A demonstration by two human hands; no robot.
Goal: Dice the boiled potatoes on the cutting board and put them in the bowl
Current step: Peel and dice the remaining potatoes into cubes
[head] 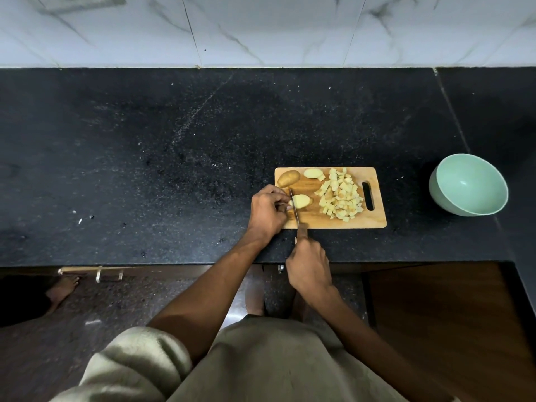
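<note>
The step in hand was slicing a potato half on the cutting board. The left hand curled over the near-left end of that half, fingertips pinching it down, while the right hand was wrapped tight round the handle of the knife, back beyond the board's near edge. The blade ran away from that grip, across the board and over the half, just beside the left fingertips; whether its edge had bitten into the flesh could not be made out.

To cut well from there, the person would probably do best to keep the left fingertips tucked back from the blade and let the knuckles guide it, since the gap between steel and fingers looked very slim. Boiled potato is soft, so a gentle forward draw would likely serve better than a hard press, which could crush the half or make it slide. Even slices first, then a turn and cross cuts, should give cubes matching the heap already made.

That heap of diced potato lay on the far-right side of the holding hand, toward the board's handle slot. A whole unpeeled potato and another cut piece sat just beyond the left hand, waiting at the far edge. The bowl stood well apart to the right of both hands on the dark counter, with no potato visible inside, so the transfer seemed still to come.
</note>
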